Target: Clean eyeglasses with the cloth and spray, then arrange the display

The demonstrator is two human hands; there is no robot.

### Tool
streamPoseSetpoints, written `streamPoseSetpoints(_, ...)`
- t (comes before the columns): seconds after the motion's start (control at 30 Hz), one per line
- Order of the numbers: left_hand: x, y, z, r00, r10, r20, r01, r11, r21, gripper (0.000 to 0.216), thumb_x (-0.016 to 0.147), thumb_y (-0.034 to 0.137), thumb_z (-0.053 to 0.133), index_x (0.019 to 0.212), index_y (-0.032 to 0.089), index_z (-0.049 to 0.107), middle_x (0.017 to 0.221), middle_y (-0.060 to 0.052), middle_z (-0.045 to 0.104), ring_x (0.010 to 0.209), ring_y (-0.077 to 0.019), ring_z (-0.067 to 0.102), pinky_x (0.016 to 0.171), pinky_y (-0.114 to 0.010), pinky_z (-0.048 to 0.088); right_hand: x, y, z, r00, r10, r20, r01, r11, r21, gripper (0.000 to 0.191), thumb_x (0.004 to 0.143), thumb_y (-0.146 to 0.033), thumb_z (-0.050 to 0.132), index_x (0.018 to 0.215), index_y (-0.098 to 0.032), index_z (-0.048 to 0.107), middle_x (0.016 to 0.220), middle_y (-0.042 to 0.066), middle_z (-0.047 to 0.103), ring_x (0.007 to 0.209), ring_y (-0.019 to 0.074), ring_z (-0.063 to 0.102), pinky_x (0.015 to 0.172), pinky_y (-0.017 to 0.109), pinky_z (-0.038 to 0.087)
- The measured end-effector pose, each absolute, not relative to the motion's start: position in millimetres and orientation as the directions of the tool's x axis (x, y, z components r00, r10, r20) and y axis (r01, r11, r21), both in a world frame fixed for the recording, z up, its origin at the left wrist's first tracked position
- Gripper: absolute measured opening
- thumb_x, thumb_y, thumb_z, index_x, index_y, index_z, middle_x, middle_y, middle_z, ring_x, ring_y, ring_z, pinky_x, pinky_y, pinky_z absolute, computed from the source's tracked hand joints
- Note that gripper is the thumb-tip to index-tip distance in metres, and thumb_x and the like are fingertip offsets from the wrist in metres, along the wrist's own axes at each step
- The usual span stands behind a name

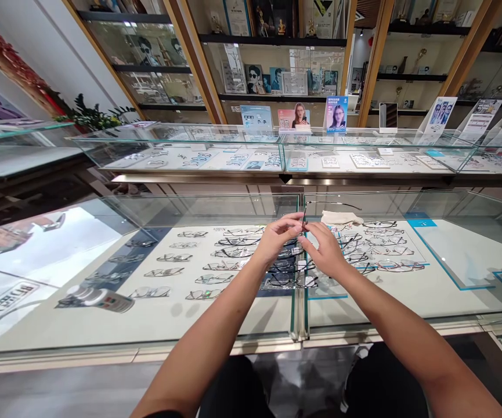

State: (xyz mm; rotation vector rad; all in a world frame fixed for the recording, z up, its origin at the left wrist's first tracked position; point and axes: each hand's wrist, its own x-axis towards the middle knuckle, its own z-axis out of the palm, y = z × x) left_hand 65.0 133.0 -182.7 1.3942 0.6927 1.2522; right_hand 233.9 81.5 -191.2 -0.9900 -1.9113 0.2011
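Observation:
Both my hands meet above the glass display counter (233, 325). My left hand (277, 238) pinches a thin dark pair of glasses (303, 220) near its front, fingers closed. My right hand (327, 251) is beside it, fingertips touching the same frame from the right, fingers bent. A thin temple arm (338, 204) stretches right from the frame. Below the hands, inside the case, lie rows of eyeglass frames (228, 252). A beige cloth (341, 217) lies on the glass just beyond my hands.
A spray can (98, 298) lies on its side on the counter at left. A second glass counter (277, 148) with glasses and upright cards stands behind. Wooden shelves with pictures line the back wall. A potted plant (94, 116) stands at far left.

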Motion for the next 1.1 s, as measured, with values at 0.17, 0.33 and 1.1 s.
streamPoseSetpoints(0.17,59.0,141.7,-180.9,0.060,0.934,0.352,-0.173,-0.338,0.925,0.025,0.071,0.042,0.083,0.070,0.022,0.070,0.075,-0.002,0.070,0.079,-0.0183,0.063,0.083,-0.034,0.051,239.6,86.4,-193.6,-0.224,0.708,0.670,0.612,0.637,-0.468,0.036,0.111,-0.042,0.044,0.128,-0.020,0.066,0.119,0.014,0.074,0.110,0.0293,0.064,0.097,0.047,0.054)
streamPoseSetpoints(0.33,53.8,138.8,-174.2,-0.044,0.925,0.379,-0.118,-0.381,0.917,0.027,0.067,0.042,0.086,0.073,0.021,0.071,0.076,-0.003,0.073,0.077,-0.0184,0.066,0.076,-0.033,0.052,245.8,95.0,-199.5,-0.277,0.698,0.661,0.697,0.619,-0.362,0.042,0.111,-0.042,0.041,0.134,-0.016,0.065,0.120,0.017,0.073,0.109,0.0319,0.062,0.096,0.049,0.053)
streamPoseSetpoints(1.1,-171.7,46.6,-228.0,-0.844,0.301,0.445,0.485,0.072,0.872,0.055,0.078,0.043,0.073,0.122,0.020,0.050,0.135,-0.016,0.056,0.126,-0.0329,0.059,0.115,-0.050,0.046,263.3,133.4,-206.5,-0.159,0.704,0.692,0.666,0.594,-0.451,0.040,0.107,-0.044,0.044,0.126,-0.020,0.070,0.117,0.015,0.073,0.109,0.0338,0.062,0.095,0.050,0.051)
